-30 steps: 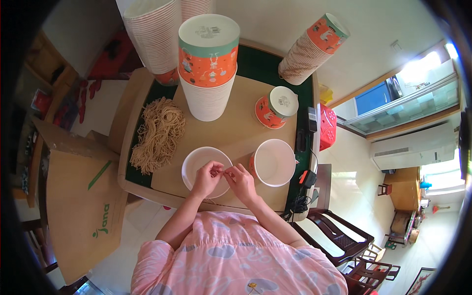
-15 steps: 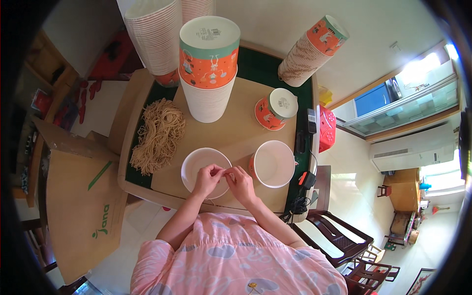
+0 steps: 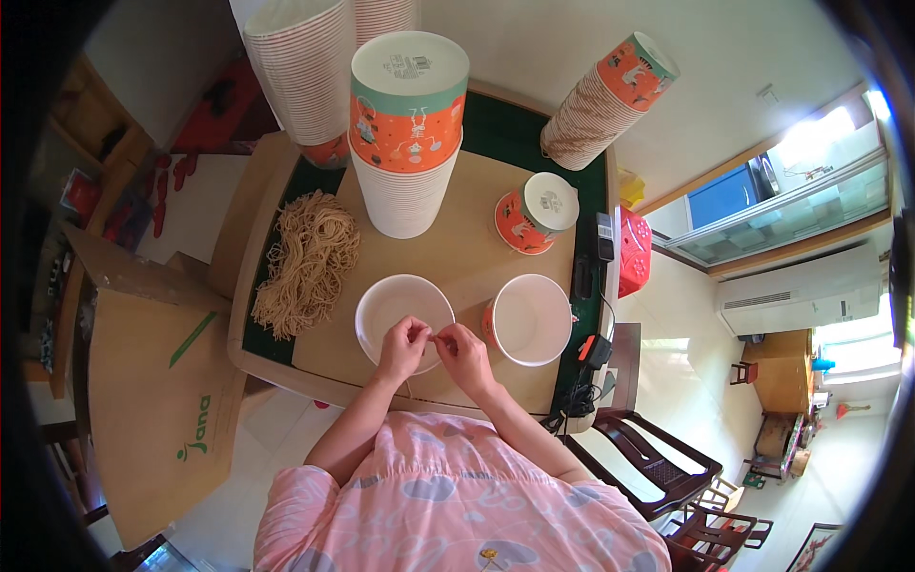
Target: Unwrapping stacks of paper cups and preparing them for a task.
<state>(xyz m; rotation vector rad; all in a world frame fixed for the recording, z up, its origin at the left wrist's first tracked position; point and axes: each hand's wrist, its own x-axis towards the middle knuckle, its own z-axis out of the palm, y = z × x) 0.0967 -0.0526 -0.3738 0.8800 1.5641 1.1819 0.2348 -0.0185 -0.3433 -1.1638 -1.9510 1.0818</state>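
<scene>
The near bucket (image 3: 396, 297) is standing mouth up on a brown cardboard sheet (image 3: 467, 262), which is covering much of the green-topped table (image 3: 503, 122). It is showing its white inside, partly hidden by the hands working over its near rim. The left hand (image 3: 406, 345) is keeping its thumb and fingers pressed together at the tips, and the right hand (image 3: 461, 352) is pinching the same way, its fingertips meeting the left ones; what is lying between them is too small to tell. A thin strand (image 3: 410, 387) is trailing below that rim. Just to the right, a second bucket (image 3: 530, 319) is also facing up, showing white walls and bottom. Beyond it, a short orange bucket (image 3: 522, 221) is resting upside down. A tall stack of nested buckets (image 3: 410, 133), bottoms up, is rising behind the near one, while another stack (image 3: 610, 100) is leaning at the back right. A tangled heap of tan string (image 3: 307, 267) is lying on the left. Beside the table, a carton (image 3: 157, 400) is standing, its contents hidden from view.
</scene>
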